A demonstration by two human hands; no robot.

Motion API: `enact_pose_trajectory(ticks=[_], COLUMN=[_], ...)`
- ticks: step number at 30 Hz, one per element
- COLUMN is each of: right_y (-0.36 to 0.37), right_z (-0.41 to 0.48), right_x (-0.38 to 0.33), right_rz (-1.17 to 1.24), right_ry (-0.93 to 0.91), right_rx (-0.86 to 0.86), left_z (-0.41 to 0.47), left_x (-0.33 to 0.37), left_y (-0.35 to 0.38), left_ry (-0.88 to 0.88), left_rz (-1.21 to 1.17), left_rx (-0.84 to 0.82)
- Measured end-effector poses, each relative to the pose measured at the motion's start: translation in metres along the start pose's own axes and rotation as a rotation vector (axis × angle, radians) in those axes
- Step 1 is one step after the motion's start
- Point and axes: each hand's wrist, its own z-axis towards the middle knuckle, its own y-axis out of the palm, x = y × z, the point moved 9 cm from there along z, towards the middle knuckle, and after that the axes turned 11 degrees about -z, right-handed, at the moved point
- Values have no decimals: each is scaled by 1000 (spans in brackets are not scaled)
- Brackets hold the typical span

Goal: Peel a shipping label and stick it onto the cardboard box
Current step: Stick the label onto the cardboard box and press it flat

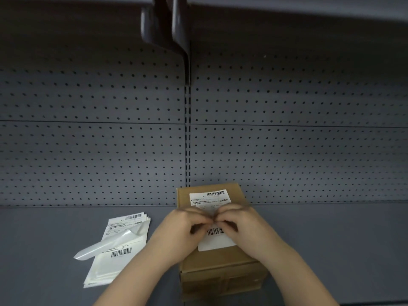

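A brown cardboard box [220, 268] stands on the grey shelf in front of me. A white shipping label [209, 198] with barcodes lies on its top face. My left hand [185, 224] and my right hand [237, 221] rest side by side on the middle of the label, fingers curled down onto it, fingertips nearly touching. They hide the label's centre; its far end and near end show.
To the left lies a stack of shipping labels [120, 246] with a curled, peeled translucent backing strip [106, 246] across it. A perforated grey back panel [88, 140] rises just behind the box, with a dark bracket [167, 25] overhead.
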Motion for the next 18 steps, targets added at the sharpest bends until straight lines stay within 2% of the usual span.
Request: enact_pose_trajectory(ticks=[7,13,18], right_y=[-23,-22,1], right_z=[-19,-6,18], right_x=[45,32,11], right_rz=[-21,-115,-22], right_ry=[198,121,-38], right_rx=[95,48,-52], left_z=[-17,-10,11], left_x=[-31,-26,-13], left_y=[-35,-30,-10], left_ry=[-98,-79,0], left_rz=[-51,33,19], left_rx=[137,119,-21])
